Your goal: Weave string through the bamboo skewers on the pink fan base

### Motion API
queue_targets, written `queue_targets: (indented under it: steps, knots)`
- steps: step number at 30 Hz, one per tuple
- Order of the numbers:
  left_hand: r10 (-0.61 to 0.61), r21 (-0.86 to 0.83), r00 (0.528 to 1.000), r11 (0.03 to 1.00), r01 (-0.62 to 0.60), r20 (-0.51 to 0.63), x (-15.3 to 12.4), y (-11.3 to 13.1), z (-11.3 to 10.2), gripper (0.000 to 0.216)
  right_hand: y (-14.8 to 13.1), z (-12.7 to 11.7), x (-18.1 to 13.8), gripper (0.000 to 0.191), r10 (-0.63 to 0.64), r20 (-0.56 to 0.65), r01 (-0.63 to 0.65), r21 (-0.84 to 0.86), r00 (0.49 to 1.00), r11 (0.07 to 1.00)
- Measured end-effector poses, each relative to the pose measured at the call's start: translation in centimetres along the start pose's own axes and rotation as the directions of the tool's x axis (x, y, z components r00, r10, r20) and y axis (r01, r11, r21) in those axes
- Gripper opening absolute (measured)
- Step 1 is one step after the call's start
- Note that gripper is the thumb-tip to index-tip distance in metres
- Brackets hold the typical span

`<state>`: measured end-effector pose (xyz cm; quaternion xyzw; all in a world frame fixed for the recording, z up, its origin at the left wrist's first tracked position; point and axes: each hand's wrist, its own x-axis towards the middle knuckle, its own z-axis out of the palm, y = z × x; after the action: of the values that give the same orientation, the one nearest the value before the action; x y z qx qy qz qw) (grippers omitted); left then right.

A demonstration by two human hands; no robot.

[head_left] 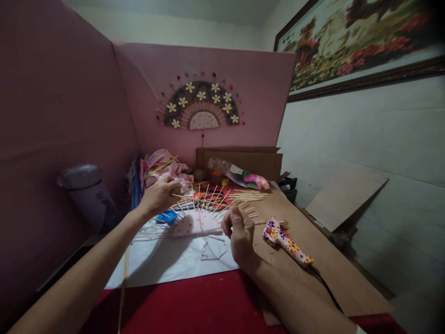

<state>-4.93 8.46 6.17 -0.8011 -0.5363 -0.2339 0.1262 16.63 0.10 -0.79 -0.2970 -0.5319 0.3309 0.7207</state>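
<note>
A pale pink half-disc with red spots (198,223) lies on a white sheet (153,264), with several thin wooden sticks (192,197) fanning out from its curved edge. Over the left side of this fan, my left hand (162,195) is closed, its fingertips near the stick ends; what it pinches is unclear. My right hand (239,232) is curled closed beside the half-disc's right end, and its contents are hidden. A thin light string (213,256) lies loosely below the half-disc. To the right rests a flower-patterned glue gun (288,242) with a black cord.
Loose sticks (252,195), a clear plastic bag (225,166) and pink cloth (163,162) lie at the back. A finished flowered fan (201,95) hangs on the pink panel. Brown board (333,273) covers the right side; a lidded bin (86,195) stands left.
</note>
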Motion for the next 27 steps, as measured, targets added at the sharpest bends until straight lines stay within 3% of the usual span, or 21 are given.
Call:
queue_targets:
  steps: [6,16,20,23,25,27]
  knots:
    - [-0.096,0.055,0.995,0.994,0.094,0.022,-1.0,1.0,-0.6,0.034,0.3,0.0,1.0,0.044,0.130,-0.106,-0.118,0.109,0.986,0.987]
    - [-0.061,0.310,0.998,0.949,0.054,0.014,-1.9,0.2,0.4,0.035,0.1,-0.4,1.5,0.045,0.091,-0.131,-0.073,0.131,0.987,0.989]
    - [-0.028,0.388,0.999,0.921,0.037,-0.029,-0.7,-0.5,0.8,0.030,0.1,-0.4,1.2,0.044,0.039,-0.119,-0.028,0.090,0.992,0.996]
    - [0.023,0.323,0.991,0.946,0.020,-0.130,1.7,-0.9,1.2,0.027,0.1,-0.5,0.4,0.044,-0.068,-0.048,0.067,-0.022,0.997,0.998]
    - [-0.013,0.198,0.973,0.978,0.060,-0.232,3.8,-0.8,2.0,0.031,0.0,-0.5,-0.2,0.044,-0.126,0.052,0.131,-0.100,0.991,0.986]
    - [-0.071,0.044,0.965,0.995,0.085,-0.253,6.0,-0.4,3.2,0.037,-0.1,-0.5,-0.7,0.043,-0.164,0.167,0.189,-0.143,0.972,0.972]
